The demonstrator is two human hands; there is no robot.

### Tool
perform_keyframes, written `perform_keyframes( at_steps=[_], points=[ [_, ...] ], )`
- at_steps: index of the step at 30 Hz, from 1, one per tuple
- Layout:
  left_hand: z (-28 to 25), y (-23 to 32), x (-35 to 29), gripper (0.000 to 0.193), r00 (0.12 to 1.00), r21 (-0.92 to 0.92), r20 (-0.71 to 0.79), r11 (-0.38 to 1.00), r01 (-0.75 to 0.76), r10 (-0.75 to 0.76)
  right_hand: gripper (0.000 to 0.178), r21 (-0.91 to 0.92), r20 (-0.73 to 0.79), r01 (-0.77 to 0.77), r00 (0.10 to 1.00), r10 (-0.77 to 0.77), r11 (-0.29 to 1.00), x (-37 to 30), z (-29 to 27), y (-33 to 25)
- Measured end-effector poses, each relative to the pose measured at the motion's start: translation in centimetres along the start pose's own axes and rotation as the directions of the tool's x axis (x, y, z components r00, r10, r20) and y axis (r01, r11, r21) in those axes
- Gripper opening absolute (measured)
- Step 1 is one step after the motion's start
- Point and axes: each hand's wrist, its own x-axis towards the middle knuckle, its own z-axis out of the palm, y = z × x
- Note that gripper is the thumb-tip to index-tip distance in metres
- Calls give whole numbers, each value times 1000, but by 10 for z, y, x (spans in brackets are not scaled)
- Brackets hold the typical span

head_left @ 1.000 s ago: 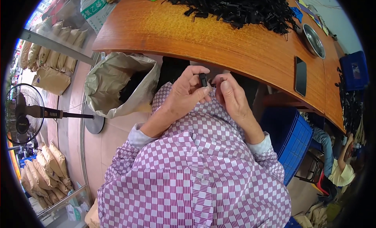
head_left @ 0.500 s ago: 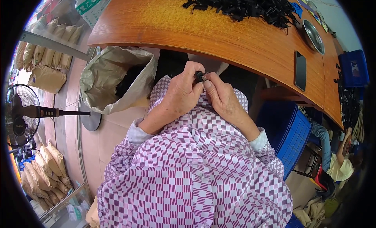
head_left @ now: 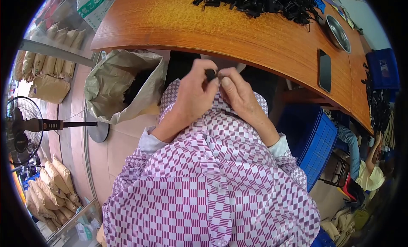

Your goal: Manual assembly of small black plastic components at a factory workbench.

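Both hands are together in front of my lap, just short of the table's near edge. My left hand is closed around a small black plastic part, which shows between thumb and curled fingers. Close against it, my right hand is pinched, its fingertips at the part's right end. What lies between those fingertips is too small to make out. Motion blurs the left fingers slightly. Across the table, a large heap of similar black parts lies beyond my hands.
The wooden table carries a phone and a metal bowl at right. An open woven sack with dark contents stands left, near a fan. A blue crate is at right; another person sits beyond it.
My hands have shifted slightly up and left. The left fingers have rolled over the black part, so it shows from another side, and the right fingertips have drawn a little off it.
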Motion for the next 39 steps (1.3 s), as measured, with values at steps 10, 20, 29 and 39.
perform_keyframes(
  at_steps=[10, 20, 29, 39],
  points=[
    [-16, -7, 3, 28, 908, -845, 300, 360, 395, -294, 22, 388, 2, -125, 991, 135, 913, 5, -13, -10],
    [-7, -5, -1, 23, 919, -804, 245, 465, 371, -309, 29, 265, -18, 27, 1000, -23, 964, 2, -10, -3],
    [-10, -12, -1, 21, 871, -740, 475, 478, 473, -126, 30, 491, 121, -176, 984, 134, 853, 11, -14, -3],
    [-5, -4, -3, 30, 936, -369, 351, 919, 140, -2, 27, 305, 62, -99, 995, 84, 947, 12, -18, 0]
  ],
)
